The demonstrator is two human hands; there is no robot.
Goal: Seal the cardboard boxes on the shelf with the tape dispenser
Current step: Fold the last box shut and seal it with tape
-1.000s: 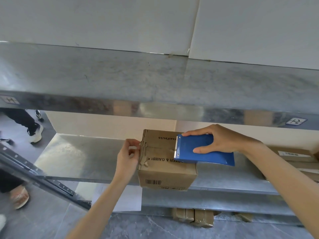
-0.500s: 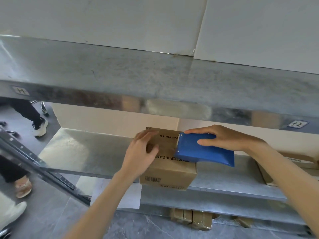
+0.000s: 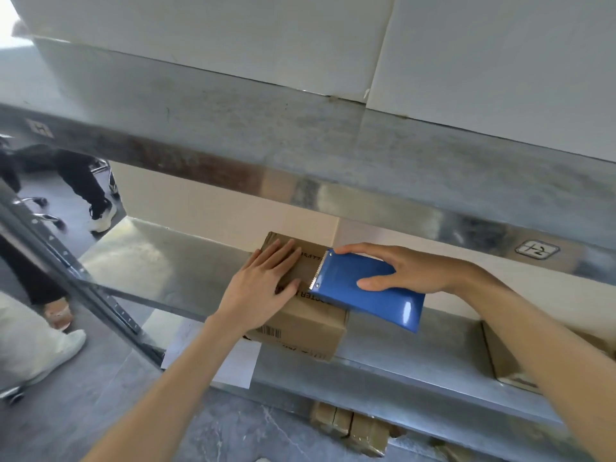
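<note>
Left hand now lies flat on top of the cardboard box, fingers straight and close together, palm down, reaching toward the far edge. A second ago it was pinching at the box's left side. Half a second ago it was coming over the top. So it has gone from holding the tape end to pressing the top down, likely smoothing tape, though the strip itself is hard to make out.

Right hand grips the blue tape dispenser, thumb on the near side, fingers curled over the far edge. It has barely moved. The dispenser sits on the right part of the box top with its tail hanging off past the box's right side. Its toothed blade faces left, just beside the left fingertips.

The box sits at the front edge of the lower shelf, near the middle, its front face slightly over the lip.

Judgement: this box's top strip is laid or nearly so. Cutting the tape on the blade looks like the step in hand.

Another box stands toward the shelf's right end, partly hidden by the right forearm. More boxes sit low under the shelf. A white sheet lies below the front edge. A person's legs show on the floor at far left.
</note>
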